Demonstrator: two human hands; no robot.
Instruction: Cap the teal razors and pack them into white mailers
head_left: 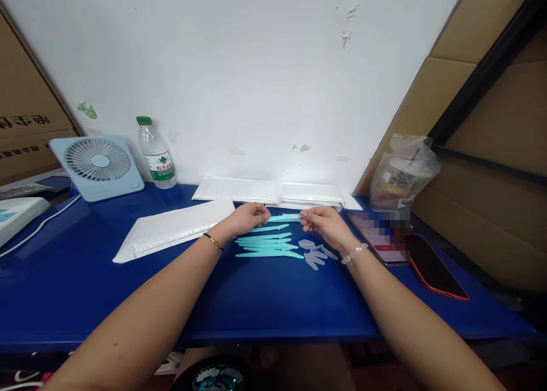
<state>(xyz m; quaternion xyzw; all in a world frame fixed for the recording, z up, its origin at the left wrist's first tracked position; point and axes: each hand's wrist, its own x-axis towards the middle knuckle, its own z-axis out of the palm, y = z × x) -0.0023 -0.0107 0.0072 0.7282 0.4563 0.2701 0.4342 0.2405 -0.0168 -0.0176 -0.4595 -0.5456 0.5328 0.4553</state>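
Above the blue table, a slim turquoise eyebrow razor (pixel 282 217) is stretched level between my two hands. My left hand (pixel 250 219) pinches its handle end. At the other end, the closed fingertips of my right hand (pixel 323 224) grip the razor's tip, where a pale cover seems to sit; the fingers partly hide it. Just below lie several more turquoise eyebrow razors (pixel 265 244), roughly side by side with their handles to the left. Several translucent blade caps (pixel 314 258) are scattered loosely to their right, under my right hand.
White padded mailers (pixel 171 228) lie on the blue table (pixel 273 305), some along the wall. A light-blue fan (pixel 100 163) and water bottle (pixel 157 157) stand back left. On the right are two phones (pixel 440 268) and a bagged drink cup (pixel 397 177), beside cardboard (pixel 453 55).
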